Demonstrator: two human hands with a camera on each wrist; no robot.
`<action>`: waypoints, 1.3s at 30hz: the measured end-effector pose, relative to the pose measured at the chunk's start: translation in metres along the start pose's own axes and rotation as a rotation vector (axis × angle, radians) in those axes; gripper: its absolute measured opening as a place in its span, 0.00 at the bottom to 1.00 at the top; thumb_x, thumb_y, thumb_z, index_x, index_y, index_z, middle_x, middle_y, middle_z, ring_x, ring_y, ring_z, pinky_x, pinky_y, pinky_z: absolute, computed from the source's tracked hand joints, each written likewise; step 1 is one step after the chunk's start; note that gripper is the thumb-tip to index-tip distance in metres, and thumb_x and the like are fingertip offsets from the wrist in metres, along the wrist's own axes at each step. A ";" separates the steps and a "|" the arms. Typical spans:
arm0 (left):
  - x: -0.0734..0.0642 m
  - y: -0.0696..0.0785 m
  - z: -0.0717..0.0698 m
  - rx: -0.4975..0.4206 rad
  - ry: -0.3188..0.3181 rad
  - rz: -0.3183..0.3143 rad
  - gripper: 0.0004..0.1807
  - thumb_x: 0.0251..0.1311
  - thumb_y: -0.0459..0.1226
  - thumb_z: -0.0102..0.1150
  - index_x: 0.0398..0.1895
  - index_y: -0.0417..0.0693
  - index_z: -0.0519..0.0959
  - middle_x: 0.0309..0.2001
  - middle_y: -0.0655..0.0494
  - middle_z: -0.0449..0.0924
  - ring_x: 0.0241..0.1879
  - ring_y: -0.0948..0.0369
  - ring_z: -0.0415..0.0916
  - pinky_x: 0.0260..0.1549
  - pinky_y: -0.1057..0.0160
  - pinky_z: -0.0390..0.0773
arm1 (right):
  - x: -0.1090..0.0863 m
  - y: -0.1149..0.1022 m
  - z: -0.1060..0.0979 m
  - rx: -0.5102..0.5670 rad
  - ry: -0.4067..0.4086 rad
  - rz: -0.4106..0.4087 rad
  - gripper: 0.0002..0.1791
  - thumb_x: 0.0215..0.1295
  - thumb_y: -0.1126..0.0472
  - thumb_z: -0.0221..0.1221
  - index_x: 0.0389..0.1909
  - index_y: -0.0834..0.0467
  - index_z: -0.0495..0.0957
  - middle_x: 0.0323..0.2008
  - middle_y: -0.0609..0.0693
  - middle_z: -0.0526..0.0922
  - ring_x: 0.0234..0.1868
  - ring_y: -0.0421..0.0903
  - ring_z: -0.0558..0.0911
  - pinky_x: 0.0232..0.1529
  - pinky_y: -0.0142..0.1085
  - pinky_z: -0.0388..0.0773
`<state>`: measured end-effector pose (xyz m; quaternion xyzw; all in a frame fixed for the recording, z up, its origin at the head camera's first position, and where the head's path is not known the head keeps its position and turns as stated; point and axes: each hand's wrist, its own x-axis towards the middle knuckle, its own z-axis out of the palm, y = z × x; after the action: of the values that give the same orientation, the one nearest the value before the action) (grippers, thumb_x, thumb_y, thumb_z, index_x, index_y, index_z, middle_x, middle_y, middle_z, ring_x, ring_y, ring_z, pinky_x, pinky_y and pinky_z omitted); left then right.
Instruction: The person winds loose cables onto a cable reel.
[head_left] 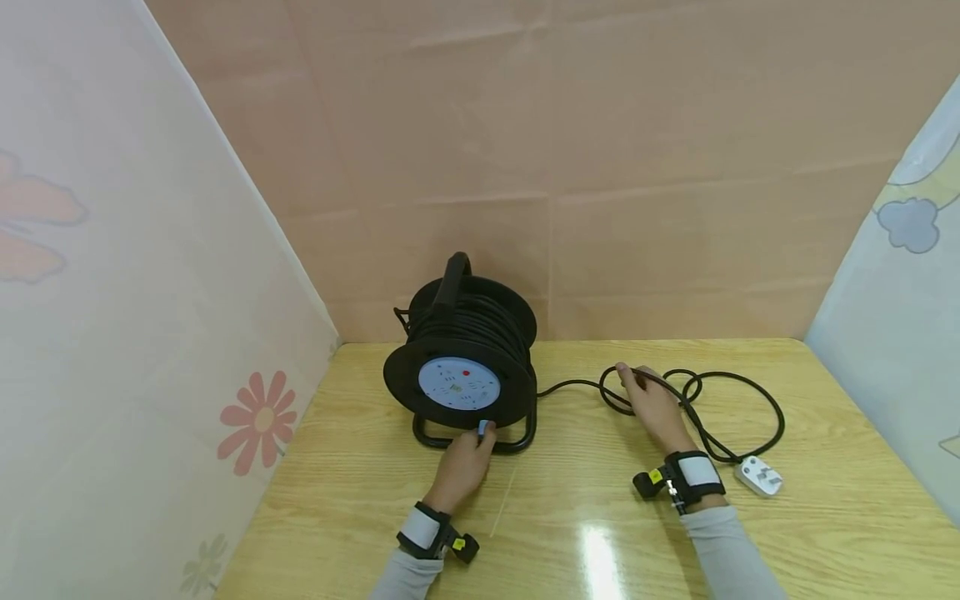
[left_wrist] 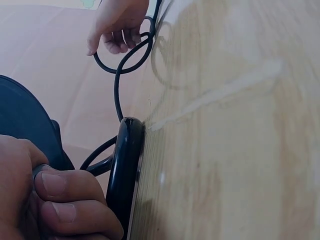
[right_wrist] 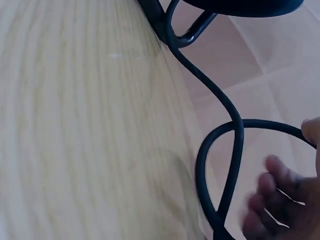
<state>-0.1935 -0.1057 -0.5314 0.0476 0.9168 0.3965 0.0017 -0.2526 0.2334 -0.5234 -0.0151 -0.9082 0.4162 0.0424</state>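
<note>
A black cable reel (head_left: 401, 375) with a pale socket panel (head_left: 442, 393) leans back on its tubular stand. At the panel side's lower rim, my left hand (head_left: 460, 472) grips a small blue-grey knob (head_left: 482, 427); in the left wrist view its fingers (left_wrist: 75, 212) curl round it and mostly hide it. From the reel a black cable (head_left: 573, 382) runs rightward into loose loops. My right hand (head_left: 660, 417) is at the nearest loop, its thumb (right_wrist: 311, 131) touching the cable, the other fingers loosely bent and apart from it.
A white plug (head_left: 759, 477) lies on the wooden table (head_left: 570, 500) at the cable's end, right of my right wrist. Behind the reel stands a brown backdrop (head_left: 637, 208). Flower-patterned sheets flank the table on the left (head_left: 187, 250) and right (head_left: 900, 333).
</note>
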 end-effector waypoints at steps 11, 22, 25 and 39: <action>0.003 0.000 0.001 -0.030 -0.001 -0.011 0.33 0.73 0.61 0.30 0.12 0.54 0.62 0.13 0.61 0.57 0.12 0.62 0.56 0.12 0.63 0.56 | 0.002 -0.014 0.002 0.499 -0.032 0.108 0.42 0.71 0.31 0.38 0.40 0.69 0.76 0.17 0.52 0.77 0.11 0.48 0.71 0.12 0.41 0.69; 0.003 0.003 0.001 -0.038 -0.005 -0.015 0.31 0.74 0.58 0.33 0.12 0.54 0.62 0.14 0.61 0.56 0.13 0.62 0.56 0.13 0.63 0.56 | 0.001 -0.035 0.001 0.946 0.042 0.096 0.34 0.75 0.41 0.41 0.70 0.61 0.60 0.43 0.59 0.85 0.16 0.45 0.76 0.17 0.37 0.70; 0.002 0.003 0.001 -0.040 -0.010 -0.013 0.31 0.74 0.58 0.33 0.12 0.54 0.62 0.13 0.61 0.57 0.13 0.63 0.57 0.13 0.64 0.56 | 0.004 -0.034 0.001 0.756 0.115 0.034 0.31 0.77 0.44 0.40 0.74 0.52 0.53 0.50 0.62 0.82 0.21 0.52 0.80 0.18 0.37 0.75; 0.001 0.000 -0.001 -0.043 -0.024 -0.019 0.32 0.74 0.59 0.31 0.12 0.54 0.62 0.13 0.61 0.57 0.12 0.63 0.55 0.12 0.65 0.56 | 0.004 -0.040 -0.010 -0.371 0.450 -0.249 0.13 0.67 0.66 0.53 0.46 0.67 0.81 0.12 0.59 0.77 0.04 0.43 0.59 0.04 0.34 0.50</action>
<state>-0.1945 -0.1061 -0.5311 0.0435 0.9085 0.4153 0.0174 -0.2553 0.2147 -0.4863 -0.0029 -0.9313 0.2214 0.2894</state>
